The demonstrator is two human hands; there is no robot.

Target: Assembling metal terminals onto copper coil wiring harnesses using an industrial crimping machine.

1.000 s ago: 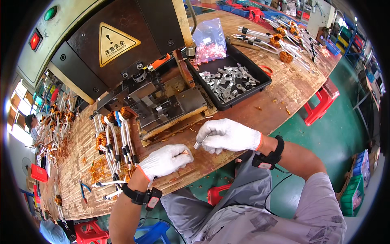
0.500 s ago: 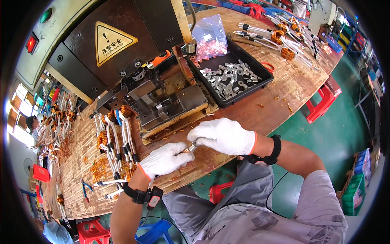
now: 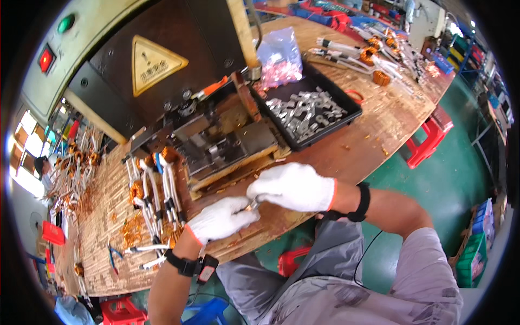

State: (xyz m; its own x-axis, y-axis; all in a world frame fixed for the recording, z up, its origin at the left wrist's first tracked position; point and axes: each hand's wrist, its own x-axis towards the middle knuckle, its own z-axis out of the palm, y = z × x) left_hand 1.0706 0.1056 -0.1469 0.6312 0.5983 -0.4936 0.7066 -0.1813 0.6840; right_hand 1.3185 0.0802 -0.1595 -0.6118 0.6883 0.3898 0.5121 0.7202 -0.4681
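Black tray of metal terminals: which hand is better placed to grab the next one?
Right, probably. The right hand sits nearer the black tray of metal terminals at upper right; the left hand is lower-left, farther off. Both pinch a small metal piece between them.

A wooden desk (image 3: 379, 135) carries a dark press machine (image 3: 179, 81) with a yellow warning triangle (image 3: 153, 63), a black tray (image 3: 349, 116) of metal parts, and a clear bag (image 3: 279, 57) of pink pieces. A red stool (image 3: 428, 143) stands beside it.
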